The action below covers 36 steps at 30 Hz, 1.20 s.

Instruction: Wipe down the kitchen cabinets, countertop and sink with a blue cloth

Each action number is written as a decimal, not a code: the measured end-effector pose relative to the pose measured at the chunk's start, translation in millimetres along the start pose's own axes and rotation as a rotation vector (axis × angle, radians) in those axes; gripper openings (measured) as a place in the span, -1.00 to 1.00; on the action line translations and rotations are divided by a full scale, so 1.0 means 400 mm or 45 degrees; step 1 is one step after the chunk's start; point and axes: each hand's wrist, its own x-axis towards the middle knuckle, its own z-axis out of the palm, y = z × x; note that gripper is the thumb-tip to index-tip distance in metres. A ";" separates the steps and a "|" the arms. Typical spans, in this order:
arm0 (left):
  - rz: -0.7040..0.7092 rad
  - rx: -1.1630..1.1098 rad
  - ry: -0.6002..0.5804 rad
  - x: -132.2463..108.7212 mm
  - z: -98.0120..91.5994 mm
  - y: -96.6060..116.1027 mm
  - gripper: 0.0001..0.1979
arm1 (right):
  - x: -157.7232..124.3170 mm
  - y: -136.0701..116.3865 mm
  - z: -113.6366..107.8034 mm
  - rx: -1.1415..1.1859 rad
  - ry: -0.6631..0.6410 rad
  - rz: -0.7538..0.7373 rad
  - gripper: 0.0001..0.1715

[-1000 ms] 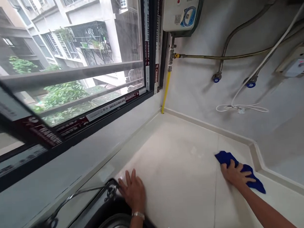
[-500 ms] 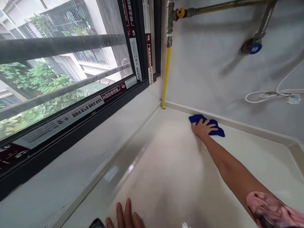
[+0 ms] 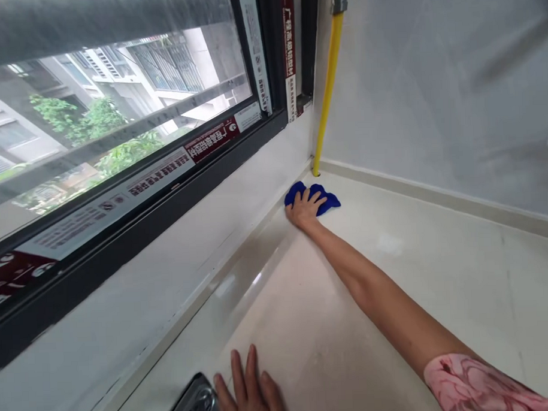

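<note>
My right hand (image 3: 304, 208) reaches far across the pale countertop (image 3: 394, 297) and presses flat on a blue cloth (image 3: 324, 197) in the back corner, just below the yellow pipe (image 3: 326, 102). Its fingers are spread over the cloth. My left hand (image 3: 251, 393) lies flat on the countertop at the bottom edge of the view, fingers stretched out, next to the metal corner of a sink fitting (image 3: 193, 405). It holds nothing.
A dark-framed window (image 3: 132, 144) with label stickers runs along the left above a pale sill (image 3: 137, 282). A grey wall (image 3: 431, 80) with a low raised strip at its foot closes the back. Trees and buildings show outside.
My right hand has slid the blue cloth leftward along the back wall into the corner by the yellow pipe. The view has moved closer to the corner. My left hand stays flat.
</note>
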 end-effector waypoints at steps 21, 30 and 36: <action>0.055 -0.541 0.361 -0.001 0.018 -0.011 -0.36 | -0.767 0.006 -0.010 0.438 -0.430 -1.640 -0.32; 0.044 -0.499 0.347 -0.005 0.013 0.022 -0.44 | -0.807 0.423 -0.085 0.303 -0.423 -1.647 -0.09; 0.013 -0.442 0.261 -0.016 0.000 0.035 -0.67 | -0.722 0.378 -0.065 0.130 -0.347 -1.501 -0.20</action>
